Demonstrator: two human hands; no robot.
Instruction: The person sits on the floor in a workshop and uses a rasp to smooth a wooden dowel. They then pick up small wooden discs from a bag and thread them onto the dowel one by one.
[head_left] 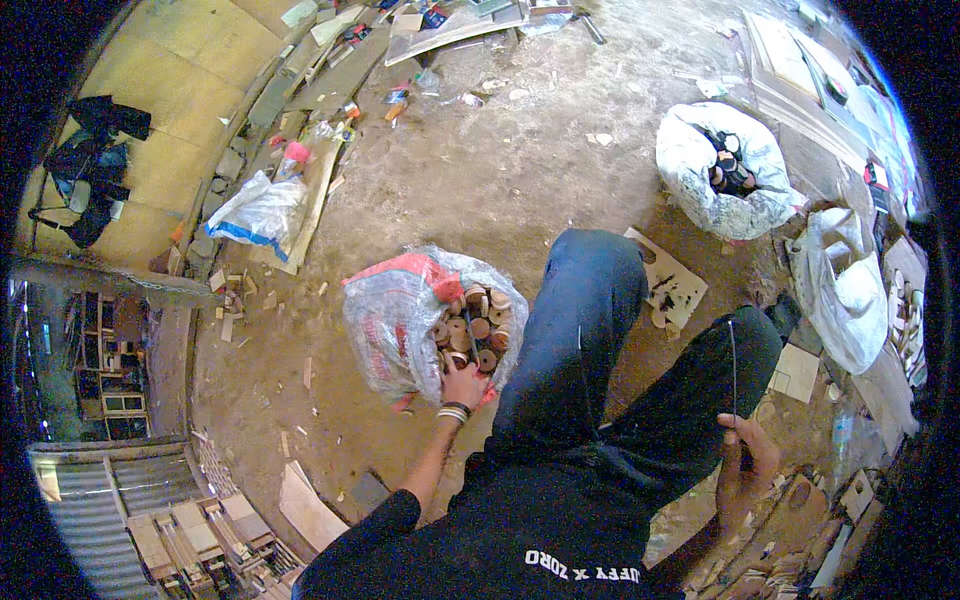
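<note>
A clear plastic sack with red bands [385, 300] stands open before me, left of my knees. Round wooden discs [480, 328], several with a hole in the middle, fill its mouth. My left hand [463, 385] reaches into the near side of this mouth, fingers bent among the discs; what they grip, if anything, is hidden. Over my right thigh, my right hand [750, 455] is closed on the lower end of a thin rod [734, 365], which points away from me.
At the far right a white sack [690, 185] holds dark-edged round pieces, with another white sack [850, 290] nearer. A holed wooden board [670, 280] lies between my legs. Wood scraps [235, 300] and a blue-edged plastic bag [260, 210] lie to the left.
</note>
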